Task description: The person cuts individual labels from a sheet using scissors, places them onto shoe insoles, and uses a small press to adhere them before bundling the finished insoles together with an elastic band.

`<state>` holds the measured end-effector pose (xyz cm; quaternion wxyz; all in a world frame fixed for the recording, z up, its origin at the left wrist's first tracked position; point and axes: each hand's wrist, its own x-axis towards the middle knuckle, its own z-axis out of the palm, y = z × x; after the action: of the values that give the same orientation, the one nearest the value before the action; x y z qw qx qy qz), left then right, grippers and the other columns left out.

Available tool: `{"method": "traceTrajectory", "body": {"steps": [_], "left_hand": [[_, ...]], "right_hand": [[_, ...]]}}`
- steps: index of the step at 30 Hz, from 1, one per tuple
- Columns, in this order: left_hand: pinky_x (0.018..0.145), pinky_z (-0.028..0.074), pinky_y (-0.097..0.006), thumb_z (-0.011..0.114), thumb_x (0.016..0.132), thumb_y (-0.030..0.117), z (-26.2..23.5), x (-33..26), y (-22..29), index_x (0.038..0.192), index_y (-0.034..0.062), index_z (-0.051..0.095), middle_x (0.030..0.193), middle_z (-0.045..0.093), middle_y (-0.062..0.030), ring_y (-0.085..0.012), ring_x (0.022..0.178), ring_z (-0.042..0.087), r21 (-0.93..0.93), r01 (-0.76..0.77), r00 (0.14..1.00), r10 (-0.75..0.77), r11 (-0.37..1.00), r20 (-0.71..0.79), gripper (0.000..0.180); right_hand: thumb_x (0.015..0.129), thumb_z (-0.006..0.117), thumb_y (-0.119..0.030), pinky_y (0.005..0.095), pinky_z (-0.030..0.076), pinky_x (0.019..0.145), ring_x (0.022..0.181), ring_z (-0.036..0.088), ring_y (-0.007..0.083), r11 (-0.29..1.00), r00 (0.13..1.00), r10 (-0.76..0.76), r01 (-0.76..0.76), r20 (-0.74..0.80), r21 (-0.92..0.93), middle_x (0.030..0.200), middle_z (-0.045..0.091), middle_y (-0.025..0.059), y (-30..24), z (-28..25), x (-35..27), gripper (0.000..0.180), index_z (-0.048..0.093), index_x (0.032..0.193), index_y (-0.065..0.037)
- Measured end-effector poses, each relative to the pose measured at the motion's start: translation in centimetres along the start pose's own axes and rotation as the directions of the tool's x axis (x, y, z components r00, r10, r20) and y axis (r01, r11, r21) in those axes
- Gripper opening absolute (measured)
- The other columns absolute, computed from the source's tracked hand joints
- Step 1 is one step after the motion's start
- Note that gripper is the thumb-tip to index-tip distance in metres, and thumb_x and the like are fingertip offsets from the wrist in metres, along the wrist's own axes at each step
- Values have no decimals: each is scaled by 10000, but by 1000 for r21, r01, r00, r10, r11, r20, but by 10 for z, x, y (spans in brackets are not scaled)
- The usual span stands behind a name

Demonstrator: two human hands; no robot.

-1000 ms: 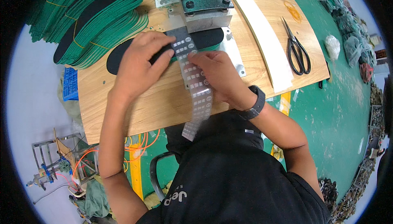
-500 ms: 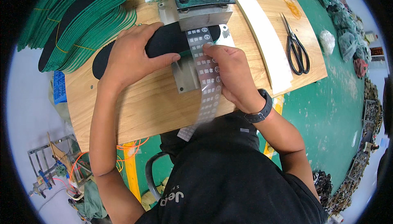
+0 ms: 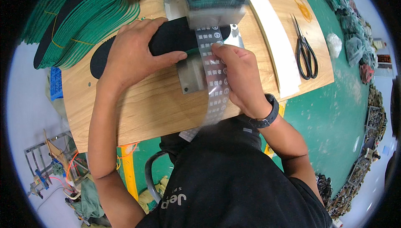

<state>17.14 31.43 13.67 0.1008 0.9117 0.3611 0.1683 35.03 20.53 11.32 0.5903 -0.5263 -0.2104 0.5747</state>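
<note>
A black insole (image 3: 169, 38) with a green underside lies across the metal base plate (image 3: 191, 78) on the table. My left hand (image 3: 135, 55) grips it, with the fingers over its far edge and the thumb along the near side. Between the thumb and finger of my right hand (image 3: 242, 73) is the edge of a clear strip of printed labels (image 3: 214, 71). This strip crosses the insole's right end and hangs toward my lap. Over that end is the press's metal block (image 3: 215, 17), blurred, hiding the strip's far end.
Stacks of green and black insoles (image 3: 90, 23), tied with yellow bands, stand at the left. Right of the press lies a long white curved strip (image 3: 275, 44), then black-handled scissors (image 3: 306, 57) and yellow rubber bands (image 3: 304, 9). Bagged goods (image 3: 353, 40) lie on the green floor.
The press block was sharp before and is smeared by motion now. The whole view has shifted slightly. Both hands keep their grips on the insole and the label strip.
</note>
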Motion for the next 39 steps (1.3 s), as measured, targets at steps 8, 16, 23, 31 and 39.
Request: {"method": "traceTrajectory", "body": {"steps": [8, 16, 23, 31, 39], "left_hand": [[945, 408, -390, 763, 653, 443, 4, -4, 1, 1179, 39, 575, 1131, 595, -161, -325, 1070, 544, 9, -60, 994, 60, 998, -88, 689], [915, 429, -370, 789, 648, 258, 5, -5, -3, 1016, 52, 592, 1137, 589, -121, -299, 1071, 540, -102, -220, 965, 202, 970, -169, 465], [789, 490, -352, 741, 692, 189, 6, -8, -9, 957, 24, 605, 1035, 644, -146, -308, 921, 609, -123, -269, 938, 230, 955, -259, 340], [545, 447, -330, 522, 713, 61, -3, -7, 0, 881, -11, 627, 709, 612, -169, -256, 531, 547, -275, 33, 967, -101, 961, -236, 210], [497, 379, -277, 494, 733, 74, -2, -12, -4, 876, 1, 623, 560, 506, -97, -153, 479, 416, -417, 6, 952, -132, 909, -275, 206]], "right_hand": [[930, 525, -256, 217, 429, 456, 537, 569, 118, 1000, 999, 12, -12, 52, 2, 686, 600, 53, -2, -2, -1, 292, 600, 792, -10], [928, 529, -267, 214, 432, 467, 536, 568, 118, 991, 998, -44, 40, 33, 128, 672, 588, 42, 0, -13, 4, 305, 602, 788, -6], [893, 568, -159, 219, 435, 477, 566, 567, 94, 999, 996, -42, 40, 80, 31, 694, 599, 33, -3, -8, -6, 187, 609, 807, 2], [885, 563, -153, 225, 468, 474, 557, 566, 100, 994, 999, -27, 29, -24, 105, 709, 602, 47, -16, -28, -33, 165, 607, 822, -8], [876, 558, -130, 268, 467, 447, 555, 575, 133, 996, 996, 47, -53, 71, 76, 714, 594, 75, -10, -15, -2, 174, 598, 799, 20]]}}
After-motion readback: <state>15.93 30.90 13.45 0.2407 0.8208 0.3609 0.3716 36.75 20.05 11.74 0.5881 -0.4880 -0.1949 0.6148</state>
